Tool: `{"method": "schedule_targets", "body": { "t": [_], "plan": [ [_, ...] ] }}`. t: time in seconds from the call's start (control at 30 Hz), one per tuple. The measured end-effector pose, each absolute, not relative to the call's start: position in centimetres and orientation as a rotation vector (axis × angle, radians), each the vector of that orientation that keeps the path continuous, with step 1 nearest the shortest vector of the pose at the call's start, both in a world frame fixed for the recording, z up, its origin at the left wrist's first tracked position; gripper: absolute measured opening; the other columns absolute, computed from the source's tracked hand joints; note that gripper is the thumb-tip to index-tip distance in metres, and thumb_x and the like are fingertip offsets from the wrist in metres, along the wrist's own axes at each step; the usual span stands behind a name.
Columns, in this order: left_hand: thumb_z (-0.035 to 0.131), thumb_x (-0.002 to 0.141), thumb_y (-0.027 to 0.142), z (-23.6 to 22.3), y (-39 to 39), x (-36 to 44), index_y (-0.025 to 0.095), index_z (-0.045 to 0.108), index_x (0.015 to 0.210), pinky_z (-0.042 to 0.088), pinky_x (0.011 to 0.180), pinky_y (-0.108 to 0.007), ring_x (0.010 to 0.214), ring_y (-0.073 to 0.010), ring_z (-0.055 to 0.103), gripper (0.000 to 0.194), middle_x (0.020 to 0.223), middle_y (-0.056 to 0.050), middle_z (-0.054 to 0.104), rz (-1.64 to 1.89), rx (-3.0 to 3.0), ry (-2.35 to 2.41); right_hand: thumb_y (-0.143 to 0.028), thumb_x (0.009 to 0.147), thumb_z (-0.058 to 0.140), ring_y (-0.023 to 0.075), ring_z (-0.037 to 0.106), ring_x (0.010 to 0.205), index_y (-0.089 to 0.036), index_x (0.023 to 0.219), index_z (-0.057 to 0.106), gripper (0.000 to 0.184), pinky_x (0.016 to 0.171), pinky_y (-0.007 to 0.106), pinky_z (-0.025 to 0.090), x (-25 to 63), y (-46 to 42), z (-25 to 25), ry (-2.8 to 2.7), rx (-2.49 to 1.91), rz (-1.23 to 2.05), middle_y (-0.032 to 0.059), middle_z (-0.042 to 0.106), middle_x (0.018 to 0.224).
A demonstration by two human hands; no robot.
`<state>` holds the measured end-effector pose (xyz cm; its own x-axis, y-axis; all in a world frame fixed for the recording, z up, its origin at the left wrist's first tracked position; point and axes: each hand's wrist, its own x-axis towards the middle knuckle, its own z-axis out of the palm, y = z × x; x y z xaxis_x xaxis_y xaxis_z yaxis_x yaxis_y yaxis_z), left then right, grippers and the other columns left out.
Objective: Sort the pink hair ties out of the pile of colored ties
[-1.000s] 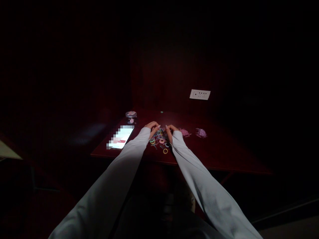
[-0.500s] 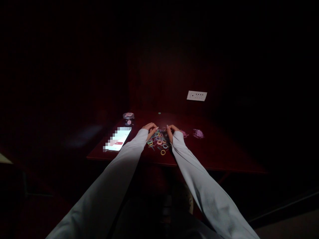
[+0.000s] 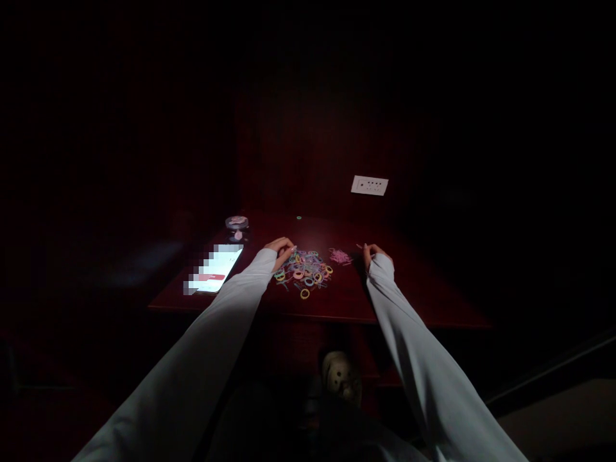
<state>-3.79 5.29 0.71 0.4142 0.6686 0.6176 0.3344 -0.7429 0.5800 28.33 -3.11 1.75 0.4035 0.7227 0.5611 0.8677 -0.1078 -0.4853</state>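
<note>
A loose pile of small coloured hair ties point(image 3: 309, 281), mixed with thin stick-like pieces, lies mid-table. At its left edge is my left hand point(image 3: 280, 248), its fingers curled together; what they hold, if anything, is hidden. My right hand point(image 3: 378, 255) is to the right of the pile, above the table, with thumb and finger pinched on a thin pinkish piece point(image 3: 359, 246) that sticks out to the left. Between the mixed pile and my right hand sits a small heap of pink stick-like pieces point(image 3: 341, 257).
A lit phone point(image 3: 219, 269) lies on the left of the dark red table point(image 3: 409, 301). Behind it stands a clear lidded jar point(image 3: 237, 228). One green hair tie point(image 3: 299, 217) lies near the back. A white socket plate point(image 3: 369, 185) is on the wall. The surroundings are very dark.
My right hand has moved right, away from the mixed pile, with a thin pinkish piece in its fingers. It now covers the purple heap's place, and the pink heap shows fully. My left hand stays by the pile.
</note>
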Motion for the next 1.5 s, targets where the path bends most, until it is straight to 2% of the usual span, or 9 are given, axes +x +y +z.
{"method": "schedule_targets", "body": {
  "t": [0.13,0.27,0.4,0.6,0.73,0.93,1.1,1.33,1.5],
  "plan": [
    [0.057,0.095,0.043,0.3,6.2,-3.8,0.021,0.063,0.079,0.041,0.066,-0.025,0.066,-0.0139,0.046,0.028,0.074,0.001,0.054,1.233,2.297,0.838,-0.054,0.106,0.032,0.0214,0.062,0.084,-0.021,0.085,0.068,0.054,0.081,0.034,0.034,27.7,-2.6,1.3,-1.619,-1.861,-0.346,0.0095,0.075,0.089],
    [0.057,0.095,0.044,0.4,5.8,-3.8,0.021,0.063,0.079,0.041,0.066,-0.025,0.067,-0.0142,0.045,0.029,0.074,0.001,0.055,1.239,2.28,0.845,-0.051,0.107,0.037,0.0214,0.059,0.084,-0.02,0.082,0.069,0.051,0.085,0.036,0.031,26.8,-1.9,0.9,-1.781,-1.828,-0.469,0.0101,0.074,0.088],
    [0.056,0.095,0.045,0.6,5.4,-3.8,0.021,0.062,0.079,0.04,0.066,-0.025,0.067,-0.0141,0.045,0.03,0.074,0.001,0.054,1.248,2.263,0.858,-0.054,0.107,0.038,0.0218,0.056,0.083,-0.021,0.079,0.068,0.053,0.084,0.036,0.031,26.7,-1.9,0.8,-1.712,-1.834,-0.526,0.0092,0.073,0.084],
    [0.056,0.095,0.045,0.7,5.6,-4.1,0.02,0.062,0.078,0.04,0.067,-0.025,0.066,-0.0138,0.044,0.03,0.073,0.001,0.053,1.209,2.283,0.838,-0.043,0.11,0.028,0.0226,0.057,0.083,-0.02,0.082,0.065,0.052,0.081,0.036,0.03,27.0,-2.3,1.5,-1.396,-1.888,-0.493,0.0109,0.072,0.089],
    [0.057,0.095,0.044,0.7,5.7,-4.2,0.02,0.062,0.079,0.041,0.067,-0.025,0.067,-0.0138,0.044,0.029,0.074,0.001,0.054,1.224,2.286,0.838,-0.041,0.109,0.028,0.0226,0.057,0.085,-0.02,0.083,0.065,0.051,0.082,0.036,0.03,25.9,-2.2,2.0,-1.443,-1.826,-0.46,0.0097,0.07,0.087],
    [0.056,0.094,0.038,1.1,5.1,-4.1,0.02,0.06,0.077,0.041,0.067,-0.025,0.066,-0.0138,0.045,0.025,0.074,0.001,0.055,1.253,2.277,0.848,-0.051,0.106,0.045,0.0232,0.059,0.09,-0.024,0.1,0.075,0.041,0.087,0.035,0.033,21.4,-2.7,2.3,-1.92,-1.503,-0.354,0.0063,0.072,0.089],
    [0.059,0.094,0.038,1.4,4.5,-3.9,0.02,0.062,0.077,0.041,0.066,-0.025,0.066,-0.0139,0.048,0.025,0.071,0.002,0.054,1.222,2.287,0.856,-0.052,0.101,0.06,0.0242,0.06,0.094,-0.029,0.115,0.078,0.032,0.089,0.036,0.033,18.3,-3.1,2.4,-2.056,-1.413,-0.288,0.0057,0.074,0.095],
    [0.062,0.09,0.042,1.0,5.0,-4.1,0.02,0.068,0.08,0.042,0.066,-0.025,0.067,-0.0146,0.052,0.025,0.072,0.001,0.062,1.121,2.305,0.839,-0.053,0.101,0.06,0.0229,0.058,0.087,-0.029,0.105,0.08,0.031,0.086,0.036,0.032,17.0,-2.9,2.5,-2.066,-1.417,-0.23,0.0044,0.072,0.084],
    [0.066,0.088,0.043,0.5,5.5,-4.1,0.019,0.072,0.079,0.041,0.063,-0.025,0.064,-0.0149,0.054,0.026,0.066,0.001,0.064,1.05,2.296,0.881,-0.049,0.103,0.059,0.0219,0.058,0.087,-0.028,0.098,0.08,0.03,0.085,0.035,0.032,16.9,-2.6,2.4,-2.078,-1.398,-0.217,0.0039,0.072,0.085]
  ]
}}
